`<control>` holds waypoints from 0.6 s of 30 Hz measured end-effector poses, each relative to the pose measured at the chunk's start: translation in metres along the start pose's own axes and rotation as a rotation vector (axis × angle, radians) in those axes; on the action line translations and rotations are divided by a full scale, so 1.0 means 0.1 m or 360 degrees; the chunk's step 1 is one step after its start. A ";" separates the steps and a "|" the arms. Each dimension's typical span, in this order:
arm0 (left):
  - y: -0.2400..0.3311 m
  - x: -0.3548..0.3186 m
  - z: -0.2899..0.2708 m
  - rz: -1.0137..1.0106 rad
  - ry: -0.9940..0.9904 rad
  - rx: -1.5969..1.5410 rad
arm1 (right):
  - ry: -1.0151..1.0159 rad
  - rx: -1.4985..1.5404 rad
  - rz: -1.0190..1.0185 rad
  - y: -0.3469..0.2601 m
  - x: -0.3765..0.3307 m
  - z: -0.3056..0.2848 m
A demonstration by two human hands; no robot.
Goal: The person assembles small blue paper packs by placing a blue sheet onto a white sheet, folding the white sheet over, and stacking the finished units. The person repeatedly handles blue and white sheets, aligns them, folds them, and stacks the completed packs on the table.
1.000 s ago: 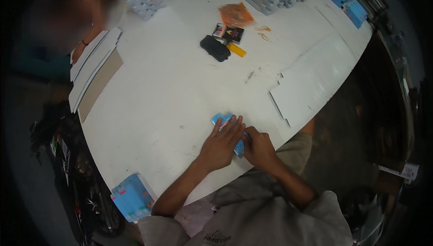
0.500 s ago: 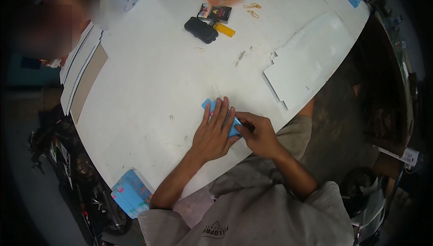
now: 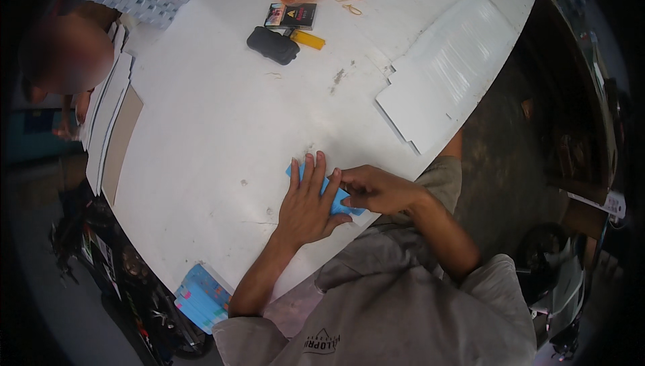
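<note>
White table | blue card under flat left fingers | right fingers apparently pinching its edge

view has tilted down, so the table's far items sit higher in frame. left hand now lies flatter over the blue card, covering more of it; right hand has shifted onto its right edge.
</note>
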State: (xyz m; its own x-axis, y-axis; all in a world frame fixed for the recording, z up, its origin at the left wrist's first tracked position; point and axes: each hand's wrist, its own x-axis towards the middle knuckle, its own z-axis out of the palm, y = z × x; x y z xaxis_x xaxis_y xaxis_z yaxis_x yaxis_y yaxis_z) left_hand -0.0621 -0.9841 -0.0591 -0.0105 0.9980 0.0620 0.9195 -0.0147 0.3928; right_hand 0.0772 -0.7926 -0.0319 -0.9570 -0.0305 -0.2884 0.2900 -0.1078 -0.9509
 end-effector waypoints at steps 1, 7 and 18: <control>0.01 0.02 -0.01 -0.0023 -0.0033 -0.0015 | -0.0026 -0.0024 0.0017 -0.02 0.01 -0.02; 0.15 0.21 -0.17 -0.0186 -0.0189 0.0000 | 0.1426 -0.1296 -0.0154 -0.13 -0.29 0.07; 0.11 0.25 0.03 -0.0309 0.0041 -0.0211 | 0.1536 -0.1688 -0.0401 0.05 -0.19 0.18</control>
State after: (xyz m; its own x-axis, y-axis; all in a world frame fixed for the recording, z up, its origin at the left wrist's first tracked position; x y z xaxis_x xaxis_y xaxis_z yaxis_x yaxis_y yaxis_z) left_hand -0.0506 -0.9588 -0.0559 -0.1939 0.9810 -0.0040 0.8396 0.1680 0.5165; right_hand 0.0965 -0.8109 -0.0295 -0.7320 0.5902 0.3403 0.3922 0.7735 -0.4978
